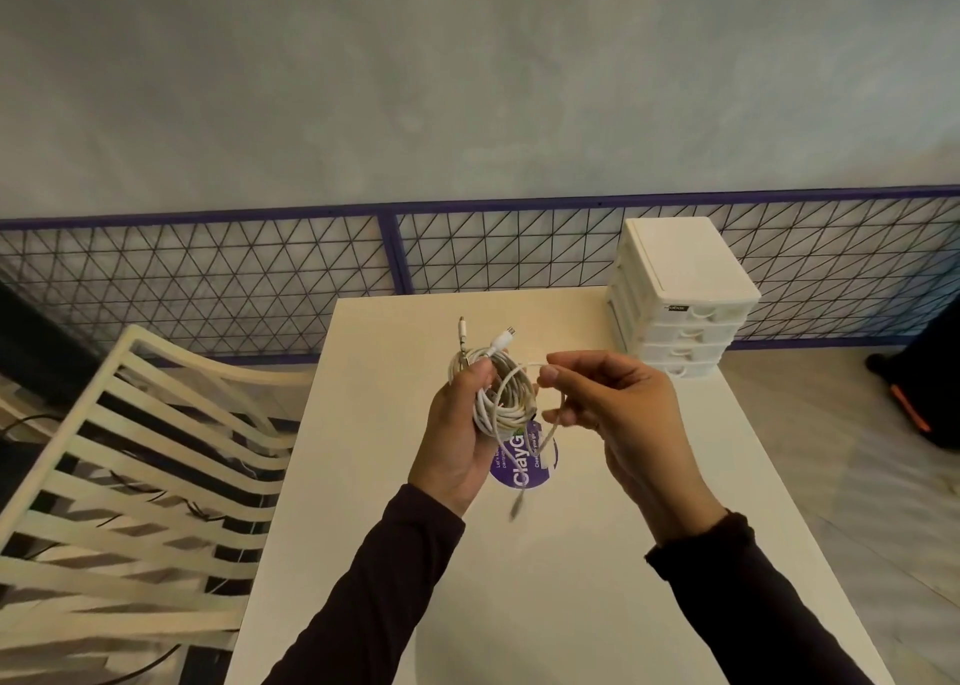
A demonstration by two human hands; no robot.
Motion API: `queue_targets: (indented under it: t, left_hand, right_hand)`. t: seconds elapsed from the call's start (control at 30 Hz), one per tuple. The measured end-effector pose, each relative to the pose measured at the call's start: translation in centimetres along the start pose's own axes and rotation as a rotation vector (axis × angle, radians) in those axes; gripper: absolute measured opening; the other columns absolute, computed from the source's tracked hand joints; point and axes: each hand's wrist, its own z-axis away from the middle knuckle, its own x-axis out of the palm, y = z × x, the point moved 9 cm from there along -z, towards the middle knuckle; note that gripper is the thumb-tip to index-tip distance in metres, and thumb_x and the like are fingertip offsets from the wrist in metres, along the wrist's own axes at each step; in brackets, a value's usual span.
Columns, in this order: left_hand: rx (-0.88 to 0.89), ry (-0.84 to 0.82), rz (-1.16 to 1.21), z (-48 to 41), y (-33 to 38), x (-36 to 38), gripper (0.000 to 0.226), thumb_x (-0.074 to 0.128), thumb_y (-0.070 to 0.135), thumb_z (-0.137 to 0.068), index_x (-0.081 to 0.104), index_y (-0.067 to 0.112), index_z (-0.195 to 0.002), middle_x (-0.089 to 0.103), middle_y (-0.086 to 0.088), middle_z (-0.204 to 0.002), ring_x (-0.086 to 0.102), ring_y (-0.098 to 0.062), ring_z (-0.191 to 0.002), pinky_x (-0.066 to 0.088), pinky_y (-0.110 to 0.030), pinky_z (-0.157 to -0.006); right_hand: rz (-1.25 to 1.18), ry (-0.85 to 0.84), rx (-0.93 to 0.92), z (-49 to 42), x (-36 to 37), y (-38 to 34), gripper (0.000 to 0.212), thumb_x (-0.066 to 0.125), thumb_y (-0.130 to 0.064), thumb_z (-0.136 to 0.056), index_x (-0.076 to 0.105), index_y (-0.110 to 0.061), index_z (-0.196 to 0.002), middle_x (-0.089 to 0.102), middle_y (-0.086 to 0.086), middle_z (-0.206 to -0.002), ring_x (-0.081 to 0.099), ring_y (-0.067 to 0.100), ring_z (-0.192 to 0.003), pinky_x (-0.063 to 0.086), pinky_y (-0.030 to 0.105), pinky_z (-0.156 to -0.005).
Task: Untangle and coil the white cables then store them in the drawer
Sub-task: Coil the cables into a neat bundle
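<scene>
My left hand [460, 427] grips a coiled bundle of white cables [506, 393] above the middle of the white table [415, 476]. Two plug ends [501, 340] stick up out of the bundle beyond my thumb. My right hand [615, 409] pinches a thin loose strand [548, 367] of cable just right of the coil. That strand's tail [519, 497] hangs down, blurred, with a plug at its tip. A white drawer unit [680, 295] with several drawers, all pushed in, stands at the table's far right corner.
A round purple sticker [522, 469] lies on the table under the cables. A cream slatted chair [135, 482] stands to the left with dark wires on the floor beneath it. A purple-framed mesh fence [395, 253] runs behind the table.
</scene>
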Motion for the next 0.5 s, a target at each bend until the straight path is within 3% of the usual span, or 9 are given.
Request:
queue_targets:
  t: [0.17, 0.3, 0.4, 0.5]
  left_hand:
    - [0.029, -0.019, -0.031, 0.0, 0.9, 0.1, 0.026, 0.05, 0.03, -0.075, 0.072, 0.017, -0.078, 0.072, -0.001, -0.077, 0.068, -0.01, -0.071, 0.056, -0.022, -0.063]
    - [0.009, -0.003, 0.142, -0.3, 1.0, -0.4, 0.018, 0.056, 0.025, -0.078, 0.063, 0.011, -0.088, 0.07, -0.002, -0.076, 0.068, -0.012, -0.073, 0.057, -0.03, -0.075]
    - [-0.006, 0.07, 0.273, -0.9, 0.5, -1.9, 0.011, 0.066, 0.024, -0.073, 0.061, 0.015, -0.076, 0.063, -0.003, -0.079, 0.063, -0.015, -0.078, 0.052, -0.033, -0.08]
    - [-0.03, 0.14, 0.323, -1.2, -0.4, -3.2, 0.014, 0.066, 0.027, -0.069, 0.066, 0.016, -0.078, 0.06, -0.007, -0.084, 0.058, -0.019, -0.082, 0.047, -0.032, -0.08]
  right_hand:
    - [0.154, -0.038, -0.044, 1.0, 1.0, -0.2, 0.003, 0.07, -0.007, -0.08, 0.072, -0.008, -0.08, 0.069, -0.003, -0.061, 0.055, 0.008, -0.042, 0.048, 0.02, -0.046]
    - [0.264, -0.076, -0.264, 1.7, 1.3, -3.5, 0.016, 0.063, -0.012, -0.086, 0.072, -0.024, -0.086, 0.065, -0.012, -0.061, 0.059, 0.006, -0.06, 0.046, 0.014, -0.062]
    - [-0.089, -0.211, -0.286, 2.0, 1.1, -5.6, 0.016, 0.064, -0.017, -0.078, 0.064, -0.023, -0.093, 0.066, -0.002, -0.066, 0.061, 0.013, -0.069, 0.049, 0.021, -0.076]
    - [-0.335, -0.269, -0.243, 2.2, 0.4, -6.7, 0.023, 0.062, -0.013, -0.073, 0.062, -0.018, -0.096, 0.066, 0.002, -0.071, 0.062, 0.017, -0.065, 0.054, 0.031, -0.076]
